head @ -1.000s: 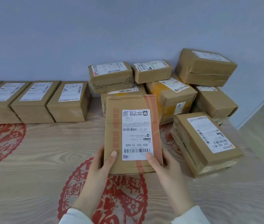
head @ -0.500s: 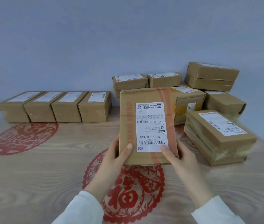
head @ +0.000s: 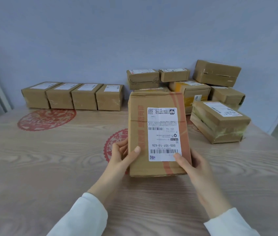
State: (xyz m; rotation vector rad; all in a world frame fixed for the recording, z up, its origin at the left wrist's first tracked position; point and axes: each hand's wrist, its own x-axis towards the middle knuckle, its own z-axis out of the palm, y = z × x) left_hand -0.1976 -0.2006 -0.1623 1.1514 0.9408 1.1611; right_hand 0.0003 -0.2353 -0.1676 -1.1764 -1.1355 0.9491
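Observation:
I hold a brown cardboard parcel (head: 138, 116) with a white shipping label and faded red print, raised above the table in the middle of the view, label facing me and upside down. My left hand (head: 123, 156) grips its lower left edge, thumb on the front. My right hand (head: 192, 165) grips the lower right edge, thumb on the label's corner. The parcel's back side and the fingers behind it are hidden.
A row of several labelled boxes (head: 73, 97) lines the wall at the back left. A loose pile of boxes (head: 201, 82) sits back right, one large box (head: 220, 123) nearest. The wooden table (head: 49, 167) bears red paper-cut motifs. A blue-grey wall stands behind.
The view has swung left and pulled back, so the row of boxes shows fully. The parcel stays in both hands and has drifted slightly left relative to the pile.

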